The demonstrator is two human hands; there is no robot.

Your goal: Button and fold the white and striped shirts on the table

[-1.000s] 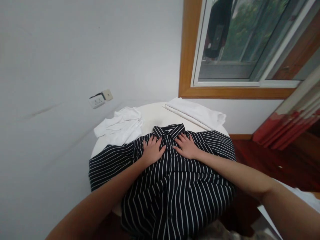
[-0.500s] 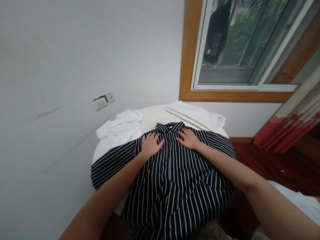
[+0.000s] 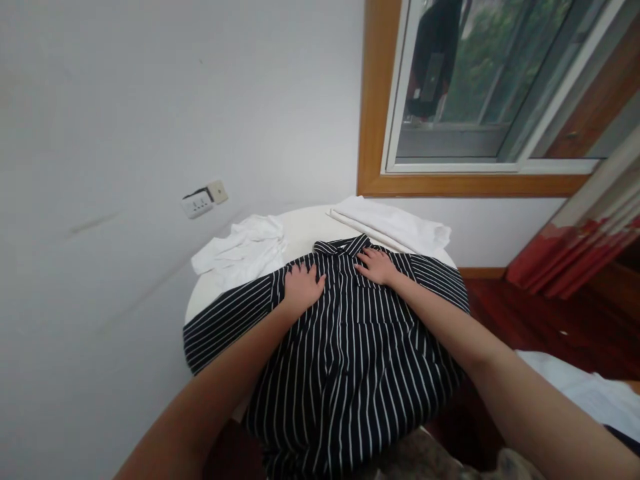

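A black shirt with white stripes lies front up over a round white table, collar toward the wall and sleeves out to both sides. Its lower part hangs over the near edge. My left hand rests flat on the shirt's left shoulder area, fingers spread. On the other side of the button line, just below the collar, my right hand lies flat with its fingers apart. Neither hand grips the cloth.
A crumpled white cloth lies at the table's left, a folded white cloth at the back right. Behind are a wall socket and a window. A red and cream curtain hangs right; white fabric is at lower right.
My hands stay on the upper front of the shirt with hardly any movement. The collar's left side looks slightly flatter, and the view has tilted a little.
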